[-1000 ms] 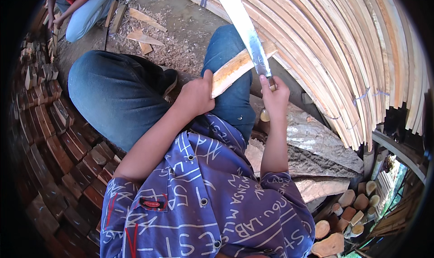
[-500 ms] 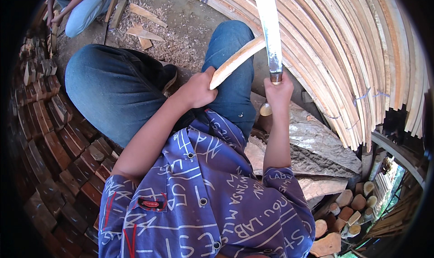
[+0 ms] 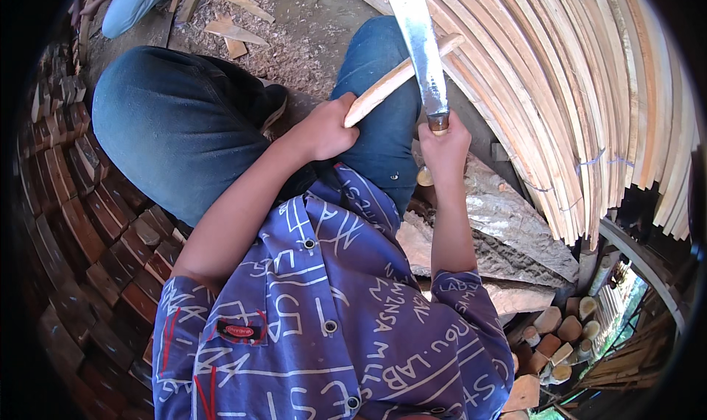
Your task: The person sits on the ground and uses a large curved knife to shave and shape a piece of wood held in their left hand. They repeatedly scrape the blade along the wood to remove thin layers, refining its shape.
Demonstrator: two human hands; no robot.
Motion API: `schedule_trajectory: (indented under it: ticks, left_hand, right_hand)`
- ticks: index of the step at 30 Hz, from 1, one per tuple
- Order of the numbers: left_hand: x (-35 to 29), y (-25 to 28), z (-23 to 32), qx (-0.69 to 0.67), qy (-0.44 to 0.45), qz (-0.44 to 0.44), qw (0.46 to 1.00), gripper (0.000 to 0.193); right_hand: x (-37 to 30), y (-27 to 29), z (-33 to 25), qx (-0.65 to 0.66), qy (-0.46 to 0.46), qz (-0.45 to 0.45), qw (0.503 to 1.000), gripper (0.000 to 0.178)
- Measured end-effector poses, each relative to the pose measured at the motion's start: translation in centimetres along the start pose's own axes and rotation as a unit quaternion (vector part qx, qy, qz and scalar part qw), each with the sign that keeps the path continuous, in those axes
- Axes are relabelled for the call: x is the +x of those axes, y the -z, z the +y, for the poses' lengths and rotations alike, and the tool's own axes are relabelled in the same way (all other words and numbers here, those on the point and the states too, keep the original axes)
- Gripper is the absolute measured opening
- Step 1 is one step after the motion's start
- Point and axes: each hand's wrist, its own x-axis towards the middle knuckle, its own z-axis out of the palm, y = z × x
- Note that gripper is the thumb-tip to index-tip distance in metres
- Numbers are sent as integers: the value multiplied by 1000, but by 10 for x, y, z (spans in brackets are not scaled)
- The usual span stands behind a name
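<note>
My left hand [image 3: 329, 128] is wrapped round the near end of a pale, slightly curved wooden stick [image 3: 390, 86], which slants up and right past my knee. In my right hand [image 3: 446, 145] is the handle of a machete [image 3: 417, 37], its broad shiny blade pointing away from me and tilted a little left. The blade passes over the stick and hides part of it; whether they touch I cannot tell. The stick's far end shows to the right of the blade. The rounded handle end pokes out below my right hand.
Long pale wood strips [image 3: 545, 89] lie bundled at the right. Stacked dark wooden blocks [image 3: 88, 221] fill the left side. Wood shavings [image 3: 294, 59] and offcuts cover the ground ahead. A large split log [image 3: 508, 221] lies right of my legs. Another person's leg [image 3: 136, 8] shows far left.
The machete's blade has tilted to the left and now crosses nearer the middle of the stick. The stick's far end shows past the blade. My view has shifted slightly.
</note>
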Motion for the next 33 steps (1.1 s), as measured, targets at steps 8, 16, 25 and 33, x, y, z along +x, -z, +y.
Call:
schedule_trajectory:
  ticks: [8, 16, 25, 33]
  left_hand:
    - [-5, -2, 3, -19, 1, 12, 1000, 25]
    - [-1, -7, -3, -14, -8, 29, 999, 23]
    - [-1, -5, -1, -40, 11, 18, 999, 25]
    - [-1, -6, -1, -38, 7, 19, 999, 25]
  right_hand:
    - [17, 21, 3, -21, 30, -1, 999, 16]
    - [-7, 5, 13, -70, 51, -14, 996, 19]
    - [-1, 7, 10, -30, 5, -15, 999, 21]
    - [9, 20, 12, 47, -80, -45, 995, 22]
